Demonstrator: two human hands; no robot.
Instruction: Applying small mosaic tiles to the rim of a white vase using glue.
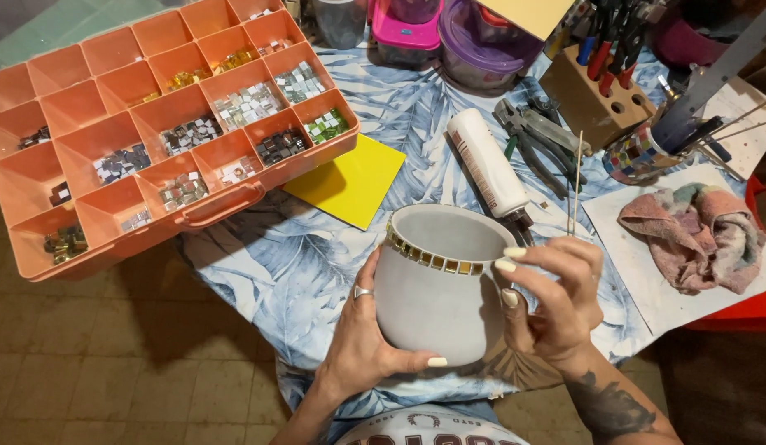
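The left hand point(362, 342) cups the grey pot point(436, 284); right-hand fingers point(531, 268) pinch a stick point(575, 185) at its tiled rim. The pot is probably heavy, brittle, best gripped around its body.

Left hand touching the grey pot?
Touching. The head view shows the left hand cupped against the grey pot, palm on its side and thumb under its base.

We are holding a matt grey pot point(436, 284) that is looking like smooth cement, with glossy gold tiles point(432, 260) glinting along its rim. We are seeing an orange plastic organiser point(111, 49) shining faintly, a printed cloth point(268, 264) covering the counter, a rough wooden tool block point(593, 99) and a nubbly pink rag point(692, 231).
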